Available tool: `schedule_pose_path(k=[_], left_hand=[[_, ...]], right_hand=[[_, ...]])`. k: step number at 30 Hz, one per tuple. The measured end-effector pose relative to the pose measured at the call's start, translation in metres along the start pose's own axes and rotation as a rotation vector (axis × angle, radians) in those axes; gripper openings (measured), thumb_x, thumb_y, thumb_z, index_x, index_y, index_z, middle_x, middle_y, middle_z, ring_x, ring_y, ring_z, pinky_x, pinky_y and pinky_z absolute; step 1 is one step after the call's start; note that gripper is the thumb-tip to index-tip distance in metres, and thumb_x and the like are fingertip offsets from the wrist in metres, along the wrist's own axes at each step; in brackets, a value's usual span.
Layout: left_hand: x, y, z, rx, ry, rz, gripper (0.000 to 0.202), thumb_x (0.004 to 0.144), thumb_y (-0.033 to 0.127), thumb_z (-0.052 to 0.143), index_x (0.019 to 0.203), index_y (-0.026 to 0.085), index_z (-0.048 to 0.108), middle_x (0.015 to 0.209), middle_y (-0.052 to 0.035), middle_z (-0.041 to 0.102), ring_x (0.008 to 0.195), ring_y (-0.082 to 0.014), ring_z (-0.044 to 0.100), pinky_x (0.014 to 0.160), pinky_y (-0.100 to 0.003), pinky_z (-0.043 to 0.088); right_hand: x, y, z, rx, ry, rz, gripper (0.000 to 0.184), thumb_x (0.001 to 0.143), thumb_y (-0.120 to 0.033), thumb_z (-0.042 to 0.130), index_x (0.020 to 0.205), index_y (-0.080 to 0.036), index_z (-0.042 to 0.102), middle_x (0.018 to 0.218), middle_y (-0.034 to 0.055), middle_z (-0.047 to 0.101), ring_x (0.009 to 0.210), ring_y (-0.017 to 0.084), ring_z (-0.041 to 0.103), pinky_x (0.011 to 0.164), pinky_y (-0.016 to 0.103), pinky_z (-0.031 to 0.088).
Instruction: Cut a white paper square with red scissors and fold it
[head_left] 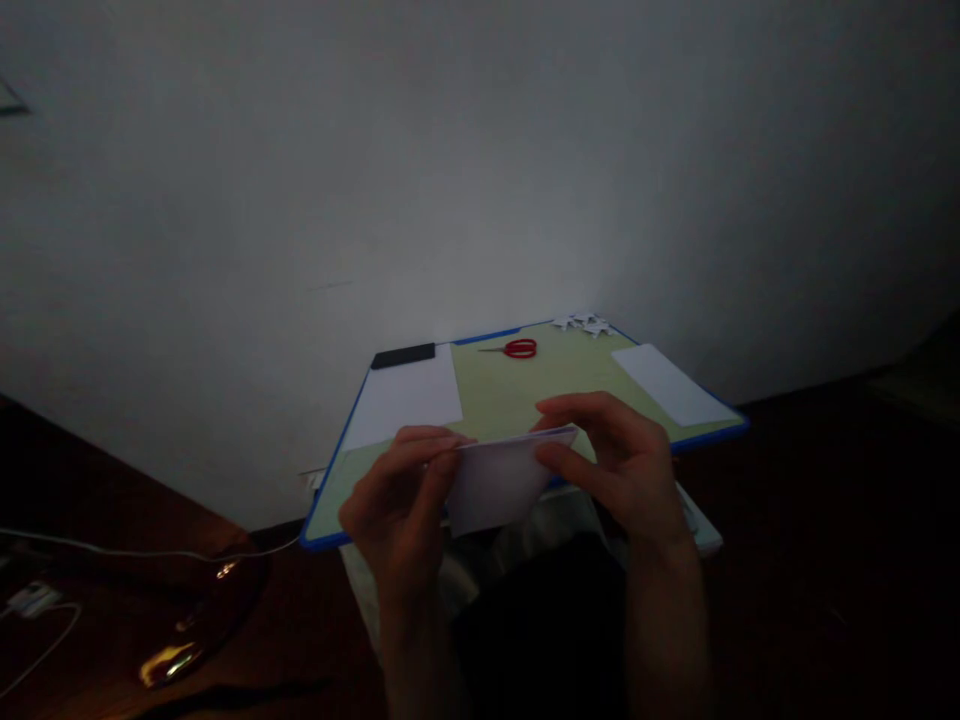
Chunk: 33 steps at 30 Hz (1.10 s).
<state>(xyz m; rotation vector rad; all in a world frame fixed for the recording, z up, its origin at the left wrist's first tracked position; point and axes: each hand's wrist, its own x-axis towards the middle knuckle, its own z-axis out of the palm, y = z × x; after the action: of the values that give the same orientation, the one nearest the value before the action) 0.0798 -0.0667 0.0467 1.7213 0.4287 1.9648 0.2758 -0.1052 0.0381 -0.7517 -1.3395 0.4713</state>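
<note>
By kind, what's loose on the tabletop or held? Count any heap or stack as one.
Scissors: 1
Dark flat object: 1
White papers lying flat: 2
Held paper: 1
White scrap heap: 1
Total: 6

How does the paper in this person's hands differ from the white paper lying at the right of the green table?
The held paper is tilted up between the left hand and the right hand; the right-side paper lies flat on the green tabletop. The held paper seems to have layers parting near its upper right corner; the right-side paper shows no such gap. Both look plain and whitish.
</note>
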Motion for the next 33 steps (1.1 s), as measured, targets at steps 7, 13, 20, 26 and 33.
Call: schedule_pose_path(k=[7,13,20,26,33], left_hand=[[-0.001,0.000,0.004,0.036,0.006,0.024,0.015,0.090,0.016,0.080,0.097,0.028,0.083,0.084,-0.0017,0.079,0.079,-0.0169,0.073,0.067,-0.029,0.059],[-0.003,-0.005,-0.001,0.034,0.089,0.004,0.013,0.089,0.017,0.082,0.094,0.029,0.082,0.086,0.0001,0.079,0.082,-0.0153,0.074,0.071,-0.028,0.061],[-0.001,-0.009,-0.002,0.049,0.119,0.020,0.013,0.087,0.017,0.084,0.094,0.028,0.083,0.084,0.0002,0.080,0.080,-0.0150,0.075,0.069,-0.027,0.061],[-0.003,-0.008,0.000,0.114,0.167,-0.010,0.005,0.086,0.022,0.085,0.088,0.025,0.082,0.081,-0.0002,0.079,0.077,-0.0159,0.075,0.068,-0.028,0.060],[-0.004,-0.011,0.003,0.127,0.222,-0.012,0.007,0.085,0.019,0.082,0.088,0.025,0.081,0.082,-0.0005,0.079,0.077,-0.0158,0.074,0.067,-0.028,0.059]], right_hand=[[0.005,-0.002,0.002,0.051,-0.017,-0.040,0.007,0.090,-0.025,0.084,0.089,-0.028,0.078,0.085,-0.0018,0.076,0.081,0.018,0.069,0.076,0.034,0.054],[0.007,-0.003,0.003,0.036,0.056,-0.059,0.008,0.087,-0.023,0.086,0.087,-0.030,0.081,0.082,-0.0017,0.078,0.078,0.019,0.071,0.073,0.036,0.055],[0.008,-0.003,0.001,-0.016,0.053,-0.105,0.017,0.088,-0.016,0.086,0.090,-0.033,0.084,0.084,-0.0034,0.081,0.078,0.017,0.072,0.073,0.034,0.055],[0.007,-0.011,0.000,-0.155,0.059,-0.104,0.012,0.096,-0.022,0.076,0.093,-0.030,0.084,0.087,-0.0002,0.081,0.081,0.020,0.074,0.076,0.036,0.059],[0.006,-0.007,0.013,-0.126,0.309,-0.147,0.009,0.085,-0.024,0.087,0.083,-0.033,0.084,0.078,-0.0011,0.082,0.072,0.021,0.074,0.066,0.038,0.061]])
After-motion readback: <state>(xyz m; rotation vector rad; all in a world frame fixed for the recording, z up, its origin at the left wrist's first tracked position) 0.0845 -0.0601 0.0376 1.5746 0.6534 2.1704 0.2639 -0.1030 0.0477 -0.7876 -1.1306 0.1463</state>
